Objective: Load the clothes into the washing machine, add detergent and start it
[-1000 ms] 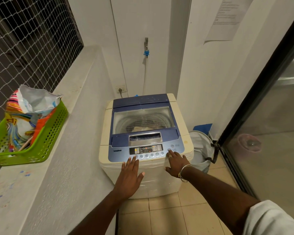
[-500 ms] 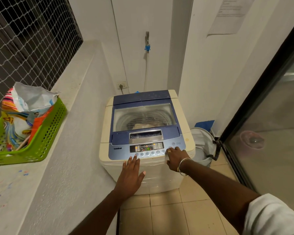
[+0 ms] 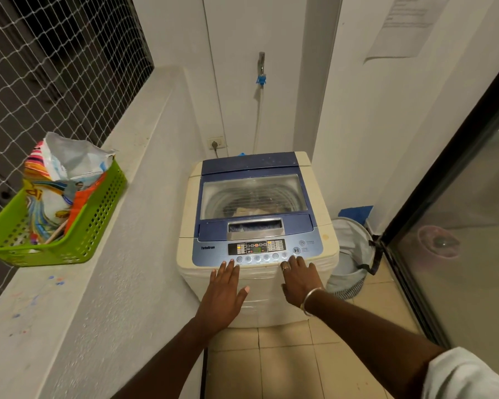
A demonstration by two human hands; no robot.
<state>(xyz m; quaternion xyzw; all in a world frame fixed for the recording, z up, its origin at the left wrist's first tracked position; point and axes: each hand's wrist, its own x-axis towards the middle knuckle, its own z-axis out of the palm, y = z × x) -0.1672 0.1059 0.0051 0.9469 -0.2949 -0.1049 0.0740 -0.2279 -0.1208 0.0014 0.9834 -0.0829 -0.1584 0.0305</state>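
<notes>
A cream top-loading washing machine [image 3: 326,243] with a blue lid stands against the wall. Its lid [image 3: 254,165] is down, and clothes [image 3: 251,210] show dimly through the window. The control panel [image 3: 257,248] has lit indicators. My left hand [image 3: 224,292] lies flat on the front edge, fingers apart, below the row of buttons. My right hand [image 3: 300,277] rests at the panel's right end with fingertips by the start button [image 3: 296,250]; it holds nothing. A detergent bag [image 3: 61,180] stands in a green basket [image 3: 92,226] on the ledge.
A grey concrete ledge [image 3: 104,283] with netting above runs along the left. A laundry hamper [image 3: 352,254] sits on the tiled floor right of the machine. A dark-framed glass door [image 3: 458,226] closes the right side. A tap and hose [image 3: 260,70] hang on the back wall.
The view has shifted slightly. My right hand has slid a little back from the panel's right-hand buttons. My left hand stays flat on the front edge.
</notes>
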